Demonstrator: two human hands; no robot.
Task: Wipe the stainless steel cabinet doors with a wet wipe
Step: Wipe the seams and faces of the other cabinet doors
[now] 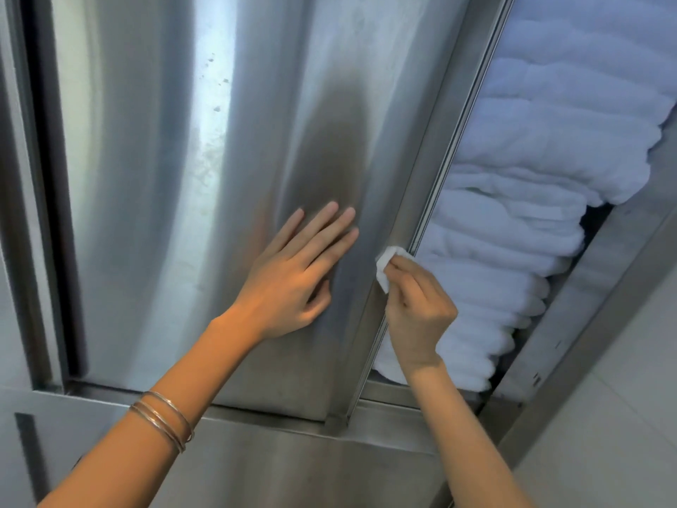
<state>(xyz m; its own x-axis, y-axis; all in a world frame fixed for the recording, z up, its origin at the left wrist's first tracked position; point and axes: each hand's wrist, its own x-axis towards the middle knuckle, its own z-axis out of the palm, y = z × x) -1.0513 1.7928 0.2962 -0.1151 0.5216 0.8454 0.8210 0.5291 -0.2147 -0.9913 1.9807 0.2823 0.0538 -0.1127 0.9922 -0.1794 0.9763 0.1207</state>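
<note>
1. Stainless steel cabinet door fills the centre and 10 o'clock of the view. Its edge strip runs from 1 o'clock down to 6 o'clock.
2. Wet wipe is a small folded wad just 3 o'clock of centre, touching that strip.
3. Right hand pinches the wipe in curled fingertips. Left hand lies flat on the door face with fingers straight, at 9 o'clock of the wipe.
4. My read: edge strip is being wiped. Run long strokes along the strip, brace the door with the flat hand, and refold to a clean face. Dried spots at 11 o'clock need a pass too.
5. Folded white towels are stacked in the open bay at 2 o'clock. Keep the wipe off them.
6. Unclear: the dark blotch above the left fingers may be reflection or grime. Door top is cut off, and most of the wipe is hidden.
</note>
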